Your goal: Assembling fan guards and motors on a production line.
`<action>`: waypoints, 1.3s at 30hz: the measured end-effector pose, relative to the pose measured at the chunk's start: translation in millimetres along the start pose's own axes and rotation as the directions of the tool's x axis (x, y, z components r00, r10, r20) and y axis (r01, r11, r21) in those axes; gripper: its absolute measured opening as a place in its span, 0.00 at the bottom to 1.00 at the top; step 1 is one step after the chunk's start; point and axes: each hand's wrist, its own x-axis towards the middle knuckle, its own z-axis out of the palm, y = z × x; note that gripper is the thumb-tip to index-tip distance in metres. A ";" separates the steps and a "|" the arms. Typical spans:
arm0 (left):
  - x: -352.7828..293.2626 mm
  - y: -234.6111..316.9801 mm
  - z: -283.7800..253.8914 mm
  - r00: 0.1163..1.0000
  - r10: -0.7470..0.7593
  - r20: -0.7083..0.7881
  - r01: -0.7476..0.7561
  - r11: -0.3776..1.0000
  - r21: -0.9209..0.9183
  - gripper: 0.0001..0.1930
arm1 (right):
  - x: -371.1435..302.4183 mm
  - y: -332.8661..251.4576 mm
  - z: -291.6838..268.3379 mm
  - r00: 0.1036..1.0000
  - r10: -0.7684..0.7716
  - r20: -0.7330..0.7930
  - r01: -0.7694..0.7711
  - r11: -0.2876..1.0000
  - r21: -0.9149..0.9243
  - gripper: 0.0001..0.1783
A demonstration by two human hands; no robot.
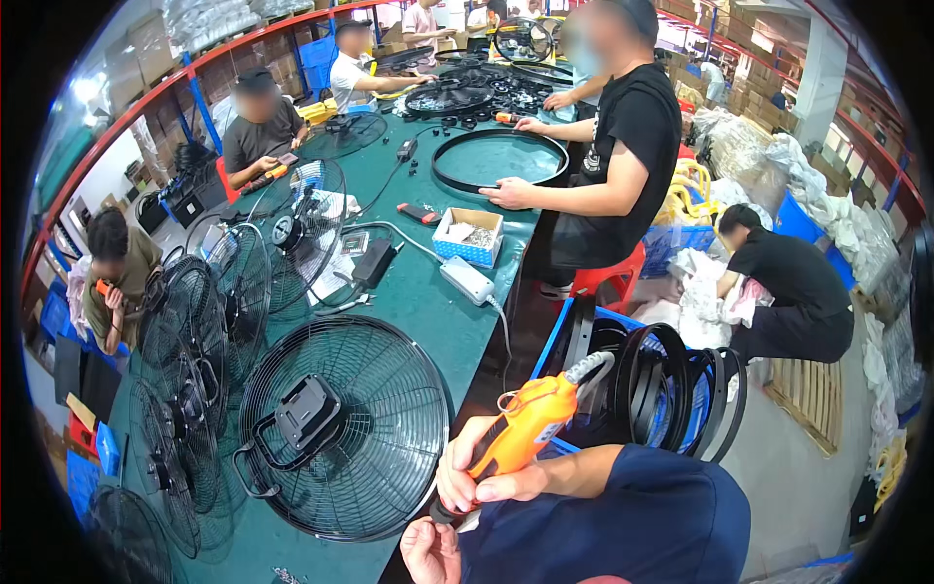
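- Screwdriver [533, 414], powered, with an orange body and dark nose, is held above the near right edge of the green counter [449, 325].
- Its long axis runs obliquely: the nose points to the lower left, toward the person, and the rear end, with its grey cable [592, 364], to the upper right.
- The right hand [489, 474] wraps the body, fingers curled around it, and covers part of the grip.
- The left hand [431, 552] has its fingertips drawn together at the nose; whether they pinch a small part cannot be told.
- Just beside both hands, a round black fan grille [381, 420] lies on the counter, bearing a black housing [307, 414].
- Further left, a row of similar grilles [199, 362] stands tilted and overlapping.
- Beyond the screwdriver, a blue crate [556, 337] holds black rings [654, 375]; the screwdriver's rear end and cable hide part of it.
- Up the counter are a white power adapter [469, 280], an open box [471, 253] of small hardware and a large black hoop [457, 185], near a co-worker [637, 136].
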 end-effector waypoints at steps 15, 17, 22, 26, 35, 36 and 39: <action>1.8 -2.0 2.7 1.000 0.024 -0.011 -0.024 1.000 -0.003 0.08 | -0.1 0.4 -4.6 0.999 0.047 -0.003 -0.047 0.998 -0.029 0.18; 5.2 -1.2 2.7 1.000 0.018 0.001 -0.018 1.000 -0.011 0.08 | 2.2 0.1 -6.5 0.999 0.032 -0.013 -0.032 0.998 -0.056 0.18; -0.4 3.2 17.5 0.998 0.015 -0.056 -0.017 0.999 -0.049 0.07 | 3.2 -1.4 -3.8 0.999 0.018 -0.031 -0.020 0.998 -0.066 0.17; 0.1 -7.4 2.9 0.999 0.029 0.043 -0.025 0.995 -0.092 0.10 | -5.5 -2.3 4.5 0.997 0.065 -0.039 -0.068 0.995 -0.068 0.17; 10.4 -19.7 17.1 0.997 -0.004 0.071 0.017 0.981 -0.192 0.08 | -3.9 -13.7 4.5 0.997 0.073 -0.024 -0.077 0.940 -0.333 0.17; 17.7 -28.8 8.2 0.993 -0.005 0.121 0.038 0.960 -0.279 0.07 | -5.0 -10.6 3.4 0.998 0.062 -0.023 -0.067 0.933 -0.355 0.18; 23.0 -28.1 8.0 1.000 -0.008 0.009 0.011 0.904 -0.426 0.06 | 4.7 4.6 -1.0 0.999 0.014 0.035 0.002 0.904 -0.427 0.19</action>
